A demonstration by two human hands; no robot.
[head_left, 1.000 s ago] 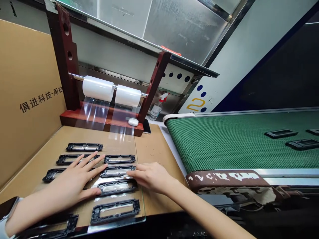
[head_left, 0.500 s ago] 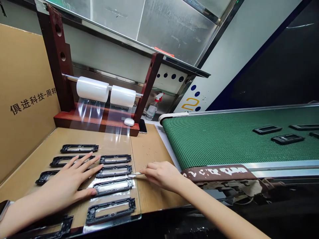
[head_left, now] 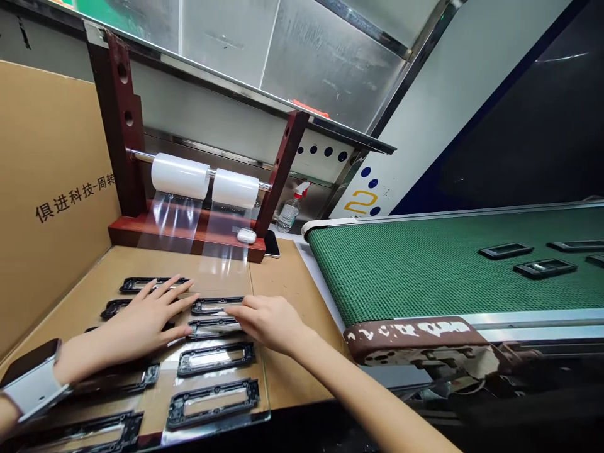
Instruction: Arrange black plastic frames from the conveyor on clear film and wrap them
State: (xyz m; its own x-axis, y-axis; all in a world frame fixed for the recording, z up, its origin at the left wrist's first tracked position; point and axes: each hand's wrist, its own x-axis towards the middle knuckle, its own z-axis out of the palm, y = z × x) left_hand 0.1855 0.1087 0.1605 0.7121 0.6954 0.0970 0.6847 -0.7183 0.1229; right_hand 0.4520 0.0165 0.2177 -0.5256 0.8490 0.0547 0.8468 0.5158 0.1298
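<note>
Black rectangular plastic frames with long window openings lie in two columns on a clear sheet over the work surface. My left hand [head_left: 151, 314] rests across them, open with fingers spread; its fingertips reach the rear left frame [head_left: 136, 284] and the end of the rear right frame [head_left: 207, 306]. At that right column, my right hand [head_left: 268, 321] is closed in a pinch over the second frame [head_left: 201, 329]. The thin pale pointed tool in its fingers is mostly hidden now. Nearer me lie two more right-column frames [head_left: 216, 358] [head_left: 213, 402].
Two clear film rolls [head_left: 182, 176] hang on a red-brown wooden stand [head_left: 189, 239] behind the frames. A white case [head_left: 246, 235], a phone [head_left: 272, 244] and a spray bottle [head_left: 287, 214] are by it. To the right, a green conveyor belt [head_left: 415, 270] carries several black parts.
My right hand has moved left and slightly back, from beside the right column to over its rear frames. My left hand has shifted slightly right and back, still spread. The view has tilted a little.
</note>
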